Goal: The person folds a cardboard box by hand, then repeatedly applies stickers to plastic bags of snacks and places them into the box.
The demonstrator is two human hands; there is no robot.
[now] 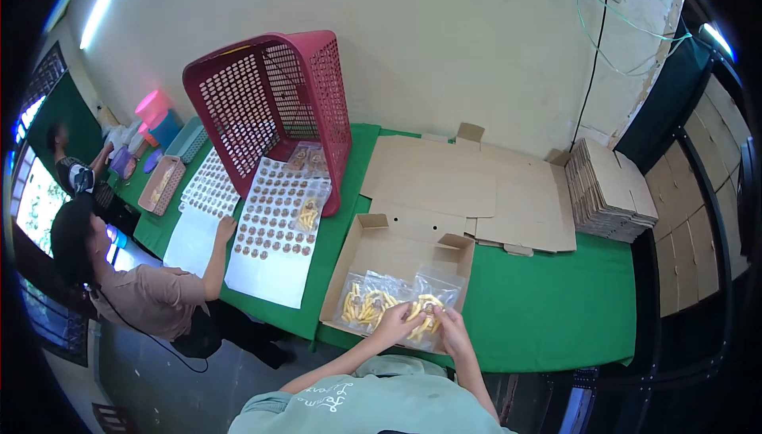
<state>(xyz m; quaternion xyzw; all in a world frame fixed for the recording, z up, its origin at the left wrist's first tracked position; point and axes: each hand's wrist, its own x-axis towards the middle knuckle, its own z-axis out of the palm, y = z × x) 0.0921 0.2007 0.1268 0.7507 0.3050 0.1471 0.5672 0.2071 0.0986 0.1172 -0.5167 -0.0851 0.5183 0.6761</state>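
Note:
My left hand [394,325] and my right hand [454,334] pinch the two sides of a clear plastic bag [429,316] of yellow stick-like pieces. A small round brown sticker shows on its front between my fingers. The bag is over the right front part of an open cardboard box [397,237]. More clear bags [367,307] with the same yellow pieces lie side by side in the box, just left of my hands.
Sticker sheets [270,255] lie before a tipped pink basket [305,100] holding bags. Flattened cardboard [476,172] and stacked boxes [607,188] are on the green table [556,307]. A person [159,295] sits at left; another person [83,164] is farther back.

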